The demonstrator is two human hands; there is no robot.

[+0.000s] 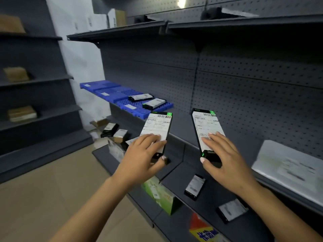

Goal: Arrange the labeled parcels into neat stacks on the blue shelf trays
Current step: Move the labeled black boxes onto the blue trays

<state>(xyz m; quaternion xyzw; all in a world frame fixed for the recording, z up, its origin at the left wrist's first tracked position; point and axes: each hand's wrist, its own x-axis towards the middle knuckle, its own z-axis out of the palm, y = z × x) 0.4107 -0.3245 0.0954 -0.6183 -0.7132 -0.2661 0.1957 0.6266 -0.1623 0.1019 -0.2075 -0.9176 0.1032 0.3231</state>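
1. The left hand grasps one black labelled parcel; the right hand grasps another, both held in the air.
2. Risk: setting both down at once could leave a crooked stack or knock a parcel off.
3. The blue shelf trays, at ten o'clock, hold two single parcels lying flat.

A labeled black parcel in left hand, another parcel in right hand
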